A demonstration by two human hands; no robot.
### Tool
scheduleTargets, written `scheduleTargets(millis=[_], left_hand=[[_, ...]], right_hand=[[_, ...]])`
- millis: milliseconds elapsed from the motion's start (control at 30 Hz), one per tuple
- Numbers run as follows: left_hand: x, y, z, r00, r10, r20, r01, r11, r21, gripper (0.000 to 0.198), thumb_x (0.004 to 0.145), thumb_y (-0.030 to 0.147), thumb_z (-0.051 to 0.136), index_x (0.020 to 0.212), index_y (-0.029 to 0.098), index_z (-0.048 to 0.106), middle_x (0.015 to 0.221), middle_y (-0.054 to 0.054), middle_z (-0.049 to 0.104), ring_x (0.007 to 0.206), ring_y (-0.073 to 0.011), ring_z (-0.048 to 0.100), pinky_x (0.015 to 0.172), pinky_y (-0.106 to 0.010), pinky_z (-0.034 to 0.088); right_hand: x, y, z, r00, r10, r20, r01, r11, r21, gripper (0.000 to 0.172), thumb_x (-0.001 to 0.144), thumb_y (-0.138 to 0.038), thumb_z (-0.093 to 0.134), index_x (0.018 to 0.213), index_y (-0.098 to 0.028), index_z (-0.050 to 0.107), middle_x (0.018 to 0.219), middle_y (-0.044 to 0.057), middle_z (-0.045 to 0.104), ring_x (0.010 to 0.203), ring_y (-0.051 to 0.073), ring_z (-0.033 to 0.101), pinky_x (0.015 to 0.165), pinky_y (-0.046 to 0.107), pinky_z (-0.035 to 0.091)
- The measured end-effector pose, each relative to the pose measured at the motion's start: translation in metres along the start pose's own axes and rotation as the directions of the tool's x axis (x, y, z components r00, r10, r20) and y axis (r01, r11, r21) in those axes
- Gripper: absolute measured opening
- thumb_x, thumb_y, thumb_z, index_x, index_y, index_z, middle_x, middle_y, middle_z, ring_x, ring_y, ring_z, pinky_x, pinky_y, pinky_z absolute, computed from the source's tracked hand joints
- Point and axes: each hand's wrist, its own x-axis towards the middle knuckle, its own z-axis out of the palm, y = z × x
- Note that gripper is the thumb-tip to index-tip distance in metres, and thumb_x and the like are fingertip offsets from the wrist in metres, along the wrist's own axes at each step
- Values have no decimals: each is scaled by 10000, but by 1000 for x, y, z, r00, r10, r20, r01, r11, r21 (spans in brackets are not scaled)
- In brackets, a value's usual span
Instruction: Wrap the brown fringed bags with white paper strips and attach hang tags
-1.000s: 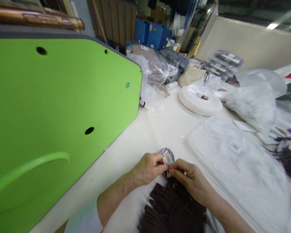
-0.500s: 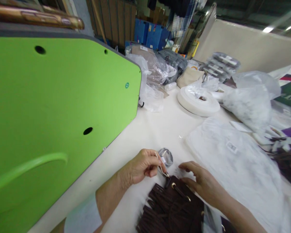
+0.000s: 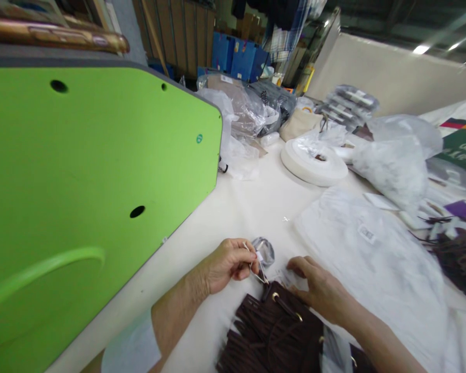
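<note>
A white string [image 3: 261, 275] is pinched in my left hand [image 3: 233, 265]; its loop runs down to the top corner of a dark brown fringed bag [image 3: 275, 331]. Gold eyelets with a brown cord through them line the bag's top edge. My right hand [image 3: 320, 290] is at the bag's upper right, thumb by its edge and fingers apart, with nothing plainly held. Between the hands lies something small and clear, too blurred to make out. A small round clear-and-grey item [image 3: 264, 250] sits just beyond my left fingertips.
A green panel [image 3: 101, 155] stands along the left. On the white table [image 3: 252, 207] are a white tape roll [image 3: 314, 166], a large white plastic bag [image 3: 373, 259] at right, and wrapped goods [image 3: 236, 98] behind. More brown fringe [image 3: 460, 259] lies far right.
The view has shifted slightly. My left hand still pinches the string, whose loop now looks more spread. My right hand stays near the bag's edge.
</note>
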Motion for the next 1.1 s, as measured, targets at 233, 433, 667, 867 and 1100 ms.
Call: scheduleTargets(millis=[233, 433, 667, 867, 1100], left_hand=[[1, -1, -2, 1000, 5, 9, -5, 999, 48, 169, 565, 233, 653, 631, 130, 535, 547, -37, 615, 349, -39, 401, 349, -163, 209], [1, -3, -3, 1000, 14, 12, -15, 997, 75, 158, 571, 232, 646, 641, 133, 545, 547, -30, 616, 348, -39, 408, 349, -154, 226], [2, -4, -3, 1000, 19, 21, -21, 995, 98, 137, 585, 231, 635, 639, 137, 551, 556, -29, 619, 343, -40, 411, 335, -153, 206], [2, -4, -4, 1000, 15, 20, -17, 995, 99, 137, 588, 232, 633, 645, 138, 552, 558, -27, 620, 344, -40, 416, 340, -155, 207], [2, -4, -2, 1000, 12, 18, -14, 994, 109, 152, 574, 243, 639, 635, 140, 547, 555, -28, 621, 341, -40, 417, 337, -156, 195]], right_hand=[[9, -4, -5, 992, -130, -3, 128, 981, -148, 390, 694, -135, 619, 1066, -216, 537, 1094, 82, 540, 959, 235, 541, 815, 368, 422], [13, 0, -10, 979, -204, 24, 205, 964, -170, 421, 618, -72, 606, 1007, -223, 551, 1157, 78, 509, 1054, 256, 473, 836, 382, 392], [9, 0, -9, 992, 28, 122, -24, 999, -34, 283, 585, -105, 559, 806, -209, 417, 753, -8, 522, 676, 148, 465, 607, 262, 346], [8, 1, -13, 986, 66, 152, -82, 991, 104, 280, 567, -155, 586, 735, -219, 372, 655, -56, 428, 613, 114, 368, 530, 235, 285], [11, -3, 0, 974, 160, 160, -190, 962, 194, 343, 568, -57, 557, 869, -196, 469, 612, -65, 509, 536, 98, 442, 462, 208, 302]])
